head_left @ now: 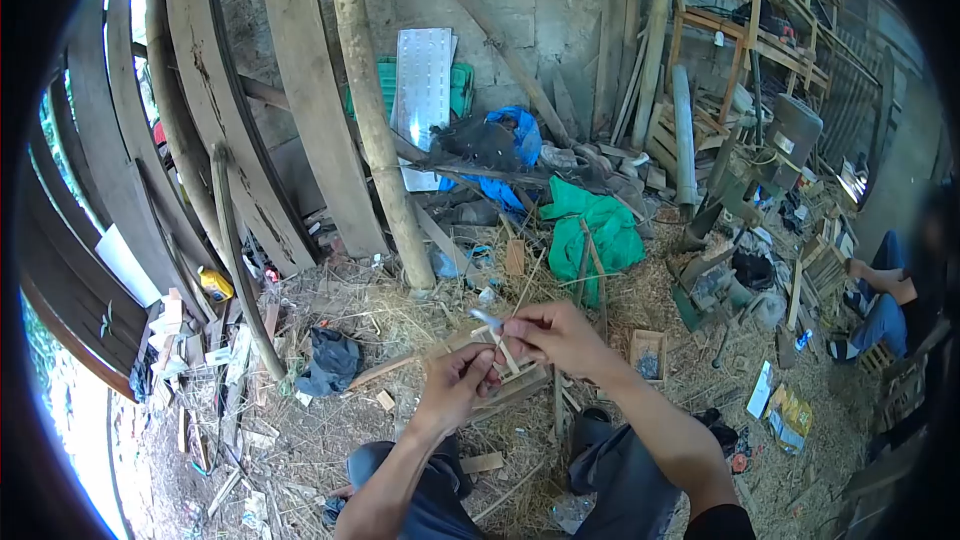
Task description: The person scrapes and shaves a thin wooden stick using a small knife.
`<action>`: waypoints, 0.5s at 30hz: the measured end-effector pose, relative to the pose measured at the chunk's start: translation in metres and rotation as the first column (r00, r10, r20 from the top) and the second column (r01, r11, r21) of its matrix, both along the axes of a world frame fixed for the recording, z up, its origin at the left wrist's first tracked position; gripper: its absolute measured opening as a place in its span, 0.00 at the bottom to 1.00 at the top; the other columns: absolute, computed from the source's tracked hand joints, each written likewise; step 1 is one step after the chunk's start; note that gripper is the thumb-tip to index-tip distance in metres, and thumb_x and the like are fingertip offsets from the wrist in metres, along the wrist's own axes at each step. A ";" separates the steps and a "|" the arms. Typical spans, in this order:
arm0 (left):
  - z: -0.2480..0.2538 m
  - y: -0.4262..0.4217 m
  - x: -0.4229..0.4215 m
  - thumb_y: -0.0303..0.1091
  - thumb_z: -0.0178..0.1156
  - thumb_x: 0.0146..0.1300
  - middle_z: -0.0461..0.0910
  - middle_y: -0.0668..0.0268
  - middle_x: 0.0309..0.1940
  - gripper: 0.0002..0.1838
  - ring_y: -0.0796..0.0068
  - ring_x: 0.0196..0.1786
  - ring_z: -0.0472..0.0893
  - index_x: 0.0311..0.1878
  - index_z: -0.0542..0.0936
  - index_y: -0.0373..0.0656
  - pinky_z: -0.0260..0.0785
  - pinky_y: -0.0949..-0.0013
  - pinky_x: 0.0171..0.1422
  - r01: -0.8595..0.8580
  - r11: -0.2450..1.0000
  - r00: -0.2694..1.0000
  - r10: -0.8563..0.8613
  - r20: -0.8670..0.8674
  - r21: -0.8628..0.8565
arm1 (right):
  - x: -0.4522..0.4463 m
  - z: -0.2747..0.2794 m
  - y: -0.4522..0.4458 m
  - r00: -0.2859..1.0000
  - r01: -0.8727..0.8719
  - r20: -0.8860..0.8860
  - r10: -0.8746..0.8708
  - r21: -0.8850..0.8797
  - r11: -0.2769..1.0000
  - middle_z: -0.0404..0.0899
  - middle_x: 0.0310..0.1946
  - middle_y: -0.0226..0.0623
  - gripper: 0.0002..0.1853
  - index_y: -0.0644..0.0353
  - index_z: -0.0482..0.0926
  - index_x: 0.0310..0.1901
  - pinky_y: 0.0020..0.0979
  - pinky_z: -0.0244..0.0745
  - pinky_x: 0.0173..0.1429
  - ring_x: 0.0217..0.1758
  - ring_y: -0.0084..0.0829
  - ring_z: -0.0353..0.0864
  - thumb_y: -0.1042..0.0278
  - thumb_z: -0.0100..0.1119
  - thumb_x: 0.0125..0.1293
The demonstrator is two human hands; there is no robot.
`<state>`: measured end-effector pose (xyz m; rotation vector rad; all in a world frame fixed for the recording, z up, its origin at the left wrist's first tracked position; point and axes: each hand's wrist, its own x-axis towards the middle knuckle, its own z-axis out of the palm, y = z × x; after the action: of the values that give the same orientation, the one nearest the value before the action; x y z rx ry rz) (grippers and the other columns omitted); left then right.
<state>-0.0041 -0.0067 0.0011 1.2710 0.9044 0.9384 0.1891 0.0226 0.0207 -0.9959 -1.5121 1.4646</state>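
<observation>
Both hands meet near the middle of the view, above a small wooden piece of work (pixel 515 387) between the person's knees. My right hand (pixel 545 335) is closed round a slim tool with a pale grey end (pixel 486 318) that points up and left. Just below and to the left, my left hand (pixel 463 380) is closed in a pinch; what lies between its fingertips is too small to make out. A thin light wooden strip (pixel 508 356) shows between the two hands.
A small wooden box (pixel 648 354) with dark bits inside stands right of my right hand. Green plastic (pixel 590 238) and a leaning pole (pixel 385 140) are ahead. A dark bag (pixel 331 360) lies left. Another person (pixel 885 290) sits at the far right.
</observation>
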 end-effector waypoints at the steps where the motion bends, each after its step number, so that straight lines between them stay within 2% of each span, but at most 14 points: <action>1: -0.002 0.000 -0.001 0.35 0.51 0.72 0.75 0.70 0.27 0.12 0.82 0.30 0.74 0.42 0.79 0.36 0.63 0.78 0.34 0.001 1.000 1.000 -0.001 -0.003 -0.004 | 0.003 0.001 0.002 0.999 0.035 -0.018 -0.035 -0.002 0.999 0.73 0.21 0.25 0.10 0.68 0.80 0.41 0.20 0.54 0.21 0.18 0.12 0.61 0.69 0.53 0.69; 2: -0.004 0.000 -0.003 0.35 0.51 0.72 0.75 0.70 0.27 0.12 0.82 0.30 0.74 0.42 0.79 0.36 0.63 0.78 0.34 0.009 1.000 1.000 -0.009 -0.027 -0.002 | 0.007 0.004 0.006 0.999 0.035 -0.018 -0.035 -0.005 0.999 0.73 0.21 0.25 0.10 0.68 0.80 0.41 0.20 0.54 0.21 0.18 0.12 0.61 0.69 0.53 0.69; 5: -0.002 -0.002 -0.002 0.36 0.51 0.72 0.75 0.70 0.26 0.12 0.82 0.30 0.74 0.42 0.79 0.37 0.63 0.78 0.34 0.036 0.999 0.998 -0.037 -0.056 -0.019 | 0.025 0.011 0.013 0.973 0.137 -0.168 -0.161 -0.145 0.980 0.72 0.23 0.27 0.11 0.71 0.78 0.43 0.18 0.52 0.20 0.17 0.13 0.60 0.69 0.53 0.70; 8: 0.003 -0.003 -0.001 0.37 0.52 0.71 0.74 0.71 0.26 0.12 0.83 0.30 0.74 0.42 0.79 0.37 0.63 0.79 0.34 0.058 0.996 0.997 -0.061 -0.046 -0.067 | 0.034 0.015 0.013 0.966 0.150 -0.179 -0.184 -0.189 0.970 0.72 0.23 0.27 0.11 0.71 0.77 0.44 0.18 0.52 0.20 0.17 0.12 0.59 0.70 0.53 0.70; 12: 0.005 -0.005 0.001 0.37 0.52 0.71 0.74 0.71 0.26 0.13 0.84 0.30 0.74 0.42 0.79 0.37 0.62 0.79 0.34 0.084 0.988 0.996 -0.085 0.005 -0.131 | 0.057 0.018 0.022 0.946 0.224 -0.201 -0.255 -0.165 0.960 0.72 0.23 0.27 0.11 0.71 0.77 0.44 0.17 0.51 0.19 0.17 0.13 0.59 0.69 0.53 0.70; 14: 0.002 -0.006 -0.004 0.37 0.52 0.71 0.75 0.70 0.26 0.12 0.83 0.30 0.74 0.42 0.79 0.36 0.63 0.79 0.34 0.091 0.990 0.996 -0.090 0.008 -0.107 | 0.075 0.012 0.030 0.867 0.416 -0.249 -0.433 -0.119 0.902 0.72 0.24 0.26 0.12 0.69 0.78 0.44 0.17 0.50 0.18 0.16 0.12 0.58 0.68 0.55 0.69; 15: 0.000 -0.006 -0.007 0.36 0.52 0.71 0.75 0.70 0.26 0.12 0.83 0.31 0.75 0.42 0.79 0.36 0.64 0.78 0.33 0.104 0.991 0.995 -0.104 0.004 -0.089 | 0.083 0.013 0.028 0.867 0.414 -0.252 -0.431 -0.117 0.903 0.72 0.24 0.26 0.12 0.69 0.78 0.44 0.17 0.50 0.18 0.16 0.12 0.58 0.68 0.55 0.69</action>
<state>-0.0109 -0.0130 0.0010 1.2302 0.8626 0.8075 0.2723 0.0508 0.0341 -1.0341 -0.9794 1.2698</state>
